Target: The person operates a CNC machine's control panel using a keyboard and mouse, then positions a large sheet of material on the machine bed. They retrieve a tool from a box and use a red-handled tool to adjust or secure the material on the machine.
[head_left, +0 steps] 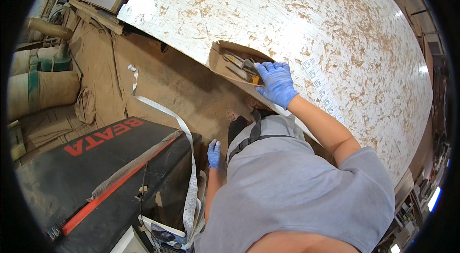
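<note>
While the left hand (214, 154) hangs loose, a narrow, brown cardboard tray (219, 64) of hand tools (239, 67) points forward-left from beneath the right hand (277, 82), grip unclear, long axis along the worktop (345, 37) edge.

Worktop (369, 37): broad and white, streaked with brown marks, glossy in spots.
Floor (191, 104): brown, dusty-looking, shadowed along the worktop's edge.
Left side: large beige cylinders (60, 90) with green bands, below a tan duct (50, 28).
Right edge: cluttered shelving (407, 217).
Light: one bright white strip (434, 199), lower right.
</note>
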{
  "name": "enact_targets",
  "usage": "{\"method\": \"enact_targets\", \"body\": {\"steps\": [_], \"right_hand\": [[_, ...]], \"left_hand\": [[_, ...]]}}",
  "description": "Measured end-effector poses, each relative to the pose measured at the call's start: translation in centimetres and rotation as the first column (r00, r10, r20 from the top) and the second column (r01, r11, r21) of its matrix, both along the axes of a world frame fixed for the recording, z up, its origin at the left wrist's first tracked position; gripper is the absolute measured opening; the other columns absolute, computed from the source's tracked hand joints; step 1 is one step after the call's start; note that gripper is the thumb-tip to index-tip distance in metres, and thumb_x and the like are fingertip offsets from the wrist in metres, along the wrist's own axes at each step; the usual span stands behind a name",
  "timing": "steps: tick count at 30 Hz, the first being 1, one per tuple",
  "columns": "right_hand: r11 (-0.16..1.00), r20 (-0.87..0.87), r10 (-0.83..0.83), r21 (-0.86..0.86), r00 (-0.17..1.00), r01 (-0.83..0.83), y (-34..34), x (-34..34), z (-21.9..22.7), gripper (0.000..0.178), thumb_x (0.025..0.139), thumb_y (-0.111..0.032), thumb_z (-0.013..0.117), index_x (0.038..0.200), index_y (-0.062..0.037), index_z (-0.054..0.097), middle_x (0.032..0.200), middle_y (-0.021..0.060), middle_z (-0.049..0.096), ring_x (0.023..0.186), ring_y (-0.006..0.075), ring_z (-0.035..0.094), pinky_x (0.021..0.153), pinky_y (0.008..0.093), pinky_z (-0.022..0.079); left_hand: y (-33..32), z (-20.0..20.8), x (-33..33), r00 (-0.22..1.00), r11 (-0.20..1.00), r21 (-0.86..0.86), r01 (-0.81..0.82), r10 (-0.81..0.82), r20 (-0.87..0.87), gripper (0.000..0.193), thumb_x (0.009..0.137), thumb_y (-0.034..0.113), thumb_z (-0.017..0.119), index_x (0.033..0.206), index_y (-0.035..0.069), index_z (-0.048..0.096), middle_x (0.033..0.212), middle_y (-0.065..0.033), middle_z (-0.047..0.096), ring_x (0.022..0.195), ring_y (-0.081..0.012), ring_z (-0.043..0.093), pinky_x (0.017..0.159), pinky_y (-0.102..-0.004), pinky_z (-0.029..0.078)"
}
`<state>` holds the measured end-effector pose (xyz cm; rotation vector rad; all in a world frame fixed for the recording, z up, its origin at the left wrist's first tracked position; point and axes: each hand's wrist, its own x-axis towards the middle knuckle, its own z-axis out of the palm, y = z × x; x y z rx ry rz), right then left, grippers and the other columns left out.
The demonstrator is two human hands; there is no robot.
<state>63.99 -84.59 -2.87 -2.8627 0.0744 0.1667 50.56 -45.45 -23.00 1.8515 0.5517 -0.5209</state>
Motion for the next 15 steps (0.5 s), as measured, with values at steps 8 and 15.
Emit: {"method": "enact_targets", "body": {"steps": [8,15], "right_hand": [[0.978,-0.061,-0.026,0.203,0.998,0.038,-1.1,1.4,-2.5,0.056,0.085,-0.049,0.056,0.128,-0.0141,0.051,0.109,0.0132,0.061,0.101,0.0257,0.06,0.092,0.0502,0.036],[0.972,-0.031,-0.128,0.193,0.991,0.131,-0.5,1.8,1.1,0.046,0.078,-0.034,0.061,0.119,-0.0147,0.056,0.098,0.0121,0.065,0.095,0.0267,0.062,0.101,0.0525,0.031]], "left_hand": [[-1.6,3.0,0.9,0.999,0.999,-0.042,0.002,-0.004,-0.04,0.037,0.091,0.02,0.064,0.12,-0.001,0.058,0.117,-0.0097,0.062,0.108,-0.019,0.056,0.098,-0.0296,0.041],[0.5,-0.7,0.5,0.996,0.996,-0.013,0.083,-0.083,0.022,0.037,0.092,0.019,0.062,0.121,-0.002,0.057,0.121,-0.0109,0.06,0.111,-0.0189,0.054,0.099,-0.0306,0.04]]}}
